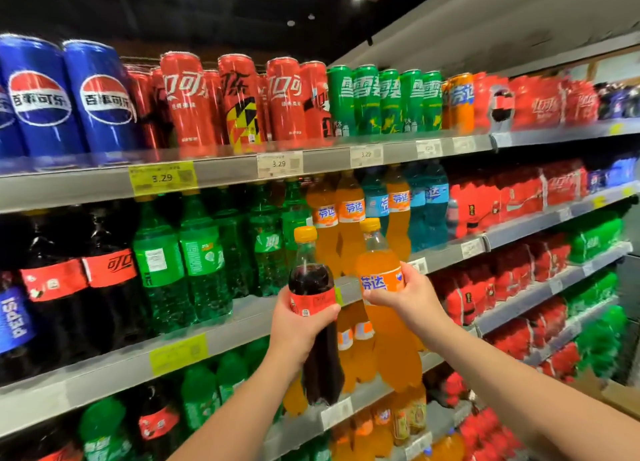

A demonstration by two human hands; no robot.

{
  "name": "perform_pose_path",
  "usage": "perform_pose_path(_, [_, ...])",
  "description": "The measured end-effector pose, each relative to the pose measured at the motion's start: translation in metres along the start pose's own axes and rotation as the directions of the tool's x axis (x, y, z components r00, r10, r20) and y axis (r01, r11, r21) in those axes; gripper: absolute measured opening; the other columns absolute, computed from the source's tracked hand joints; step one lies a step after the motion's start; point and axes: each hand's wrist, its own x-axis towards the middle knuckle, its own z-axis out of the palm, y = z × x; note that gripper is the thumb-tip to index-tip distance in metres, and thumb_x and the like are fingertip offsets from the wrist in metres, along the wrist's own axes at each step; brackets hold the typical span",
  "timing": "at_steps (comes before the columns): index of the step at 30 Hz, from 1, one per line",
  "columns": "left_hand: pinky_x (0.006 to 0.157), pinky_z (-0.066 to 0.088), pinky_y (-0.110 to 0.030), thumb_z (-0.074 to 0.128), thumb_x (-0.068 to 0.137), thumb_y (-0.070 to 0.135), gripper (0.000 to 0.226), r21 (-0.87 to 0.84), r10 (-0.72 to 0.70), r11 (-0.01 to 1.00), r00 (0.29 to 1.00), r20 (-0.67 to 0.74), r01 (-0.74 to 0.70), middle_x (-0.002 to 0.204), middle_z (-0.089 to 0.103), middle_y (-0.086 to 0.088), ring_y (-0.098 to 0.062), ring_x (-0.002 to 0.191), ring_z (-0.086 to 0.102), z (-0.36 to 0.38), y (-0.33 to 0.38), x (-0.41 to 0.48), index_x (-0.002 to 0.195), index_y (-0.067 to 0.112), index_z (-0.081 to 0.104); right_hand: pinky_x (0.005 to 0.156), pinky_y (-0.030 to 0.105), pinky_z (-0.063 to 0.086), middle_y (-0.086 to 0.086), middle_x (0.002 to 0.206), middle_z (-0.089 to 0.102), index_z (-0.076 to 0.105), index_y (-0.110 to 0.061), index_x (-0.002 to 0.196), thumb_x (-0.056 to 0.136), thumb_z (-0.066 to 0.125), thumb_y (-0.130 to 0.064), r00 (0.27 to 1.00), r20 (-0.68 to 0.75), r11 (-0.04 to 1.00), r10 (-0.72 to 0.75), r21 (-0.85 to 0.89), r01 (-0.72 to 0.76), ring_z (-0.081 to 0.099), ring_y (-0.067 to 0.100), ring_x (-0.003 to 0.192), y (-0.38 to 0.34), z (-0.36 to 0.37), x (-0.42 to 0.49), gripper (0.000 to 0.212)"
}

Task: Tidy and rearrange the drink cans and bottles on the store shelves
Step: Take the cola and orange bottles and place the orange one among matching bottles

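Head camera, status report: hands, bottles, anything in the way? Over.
Left hand grips cola bottle; right hand grips orange soda bottle. Both bottles held off the shelf, side by side. Nothing between them and the shelf.

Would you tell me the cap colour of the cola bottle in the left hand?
The cola bottle's cap is orange; head view shows it.

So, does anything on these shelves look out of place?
Yes. Low on the left, a dark cola bottle stands alone among green bottles. Higher up, one orange bottle sits between blue bottles.
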Motion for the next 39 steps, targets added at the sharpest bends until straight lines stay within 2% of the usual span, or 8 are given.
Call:
perform_pose_path(8, [0.057, 0.051, -0.017, 0.083, 0.054, 0.008, 0.042, -0.07, 0.03, 0.997, 0.998, -0.059, -0.034, 0.078, 0.066, -0.002, -0.006, 0.061, 0.065, 0.037, 0.007, 0.011, 0.087, 0.019, 0.059, 0.074, 0.026, 0.054, 0.001, 0.095, 0.07, 0.059, -0.022, 0.107, 0.067, 0.085, -0.019, 0.99, 0.122, 0.998, -0.065, 0.01, 0.064, 0.067, 0.015, 0.088, 0.001, -0.025, 0.028, 0.047])
perform_pose_path(16, [0.063, 0.048, -0.024, 0.075, 0.047, 0.022, 0.044, -0.004, 0.077, 0.997, 0.993, -0.088, -0.077, 0.082, 0.066, -0.003, -0.017, 0.074, 0.063, 0.047, 0.017, 0.036, 0.087, 0.02, 0.058, 0.066, 0.02, 0.05, -0.004, 0.089, 0.07, 0.058, -0.027, 0.096, 0.071, 0.082, -0.016, 0.988, 0.101, 0.987, -0.114, 0.122, 0.101, 0.067, 0.011, 0.083, -0.016, -0.03, 0.067, 0.037])
perform_pose_path(22, [0.06, 0.051, -0.021, 0.076, 0.048, 0.021, 0.045, -0.021, 0.107, 0.994, 0.994, -0.013, -0.107, 0.081, 0.068, -0.005, -0.016, 0.07, 0.066, 0.062, 0.023, 0.071, 0.09, 0.016, 0.06, 0.065, 0.022, 0.053, -0.004, 0.083, 0.072, 0.064, -0.02, 0.095, 0.067, 0.085, -0.015, 0.988, -0.03, 0.978, -0.155, 0.14, 0.157, 0.068, 0.009, 0.075, -0.03, -0.041, 0.096, 0.036])
perform_pose_path(25, [0.053, 0.05, -0.014, 0.075, 0.047, 0.017, 0.043, -0.063, 0.136, 0.989, 0.99, 0.038, -0.134, 0.077, 0.068, -0.005, -0.004, 0.057, 0.064, 0.08, 0.027, 0.085, 0.087, 0.014, 0.061, 0.066, 0.033, 0.056, -0.002, 0.075, 0.072, 0.066, -0.02, 0.086, 0.064, 0.086, -0.012, 0.979, -0.116, 0.973, -0.167, 0.139, 0.183, 0.066, 0.012, 0.067, -0.04, -0.057, 0.116, 0.031])
perform_pose_path(28, [0.054, 0.05, -0.015, 0.079, 0.041, 0.021, 0.05, -0.073, 0.162, 0.985, 0.984, 0.08, -0.156, 0.077, 0.068, -0.006, -0.005, 0.057, 0.063, 0.104, 0.031, 0.095, 0.088, 0.012, 0.063, 0.07, 0.04, 0.056, 0.001, 0.074, 0.073, 0.067, -0.018, 0.083, 0.062, 0.086, -0.012, 0.97, -0.158, 0.966, -0.183, 0.152, 0.207, 0.066, 0.015, 0.066, -0.05, -0.081, 0.137, 0.029])
perform_pose_path(33, [0.056, 0.053, -0.022, 0.081, 0.036, 0.028, 0.065, -0.104, 0.18, 0.98, 0.975, 0.127, -0.167, 0.078, 0.068, -0.009, -0.013, 0.062, 0.066, 0.152, 0.038, 0.11, 0.094, 0.004, 0.063, 0.069, 0.028, 0.057, -0.001, 0.079, 0.073, 0.068, -0.016, 0.09, 0.064, 0.086, -0.016, 0.934, -0.222, 0.948, -0.281, 0.089, 0.306, 0.066, 0.008, 0.067, -0.077, -0.136, 0.175, 0.032])
perform_pose_path(36, [0.053, 0.052, -0.02, 0.077, 0.046, 0.019, 0.048, -0.119, 0.201, 0.976, 0.967, 0.154, -0.184, 0.075, 0.065, -0.007, -0.008, 0.057, 0.064, 0.188, 0.044, 0.118, 0.089, 0.007, 0.061, 0.053, 0.01, 0.045, -0.007, 0.072, 0.069, 0.059, -0.022, 0.078, 0.065, 0.086, -0.022, 0.908, -0.237, 0.932, -0.345, 0.026, 0.361, 0.062, 0.002, 0.06, -0.096, -0.173, 0.209, 0.03])
perform_pose_path(39, [0.054, 0.051, -0.017, 0.079, 0.036, 0.029, 0.056, -0.129, 0.223, 0.969, 0.97, 0.1, -0.21, 0.074, 0.066, -0.003, -0.005, 0.056, 0.063, 0.227, 0.046, 0.131, 0.085, 0.011, 0.061, 0.067, 0.021, 0.053, -0.005, 0.077, 0.071, 0.063, -0.019, 0.079, 0.05, 0.088, -0.042, 0.874, -0.31, 0.923, -0.375, -0.042, 0.382, 0.065, 0.009, 0.07, -0.119, -0.208, 0.25, 0.045])
